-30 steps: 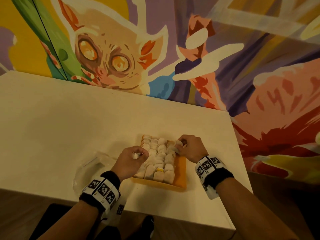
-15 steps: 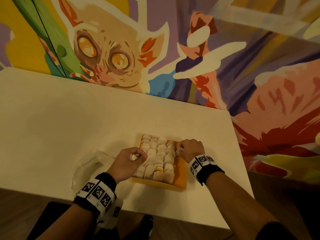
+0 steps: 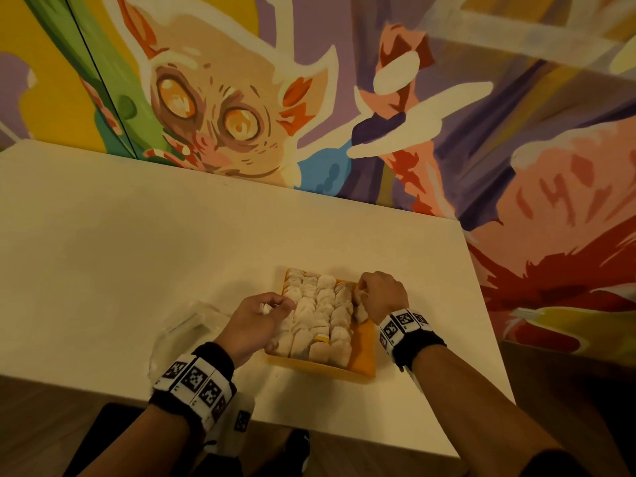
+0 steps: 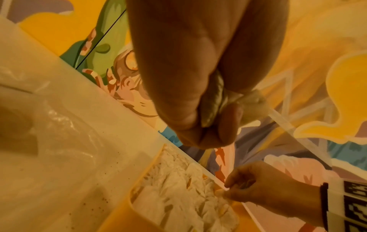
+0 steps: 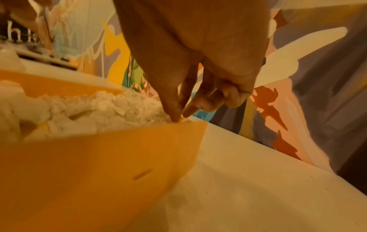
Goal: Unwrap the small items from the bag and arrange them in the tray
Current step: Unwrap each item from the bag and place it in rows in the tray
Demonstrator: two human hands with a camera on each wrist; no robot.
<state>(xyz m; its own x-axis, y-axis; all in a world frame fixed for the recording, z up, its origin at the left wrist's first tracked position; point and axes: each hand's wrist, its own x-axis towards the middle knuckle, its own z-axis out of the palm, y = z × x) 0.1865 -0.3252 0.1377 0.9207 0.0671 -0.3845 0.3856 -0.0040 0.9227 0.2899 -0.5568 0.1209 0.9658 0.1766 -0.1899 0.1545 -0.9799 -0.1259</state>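
Head view: orange tray (image 3: 361,352) sits on the surface (image 3: 137,256) near its front edge, long axis running away from the person. Pale wrapped items (image 3: 320,315) fill it in rows, except a bare strip along the right side. Left hand (image 3: 256,318) at the tray's left rim, fingers curled on a small white piece (image 3: 265,308). Right hand (image 3: 382,292) at the far right corner, fingers bent down into the rows. Clear bag (image 3: 192,325) lies crumpled just left of the left hand — away from the tray.

Left wrist view: fingers (image 4: 230,122) and thumb pinch a crumpled pale piece (image 4: 252,100), held above the tray's left edge (image 4: 127,208). Whether it is a wrapper or an item, cannot tell.

Right wrist view: thumb and fingertips (image 5: 174,116) come together at the tray's corner (image 5: 196,127), against the last item; whether they grip it is hidden.

Judgement: the open strip lies on the right, so the right hand is nearer to it; the left is nearer to the bag.
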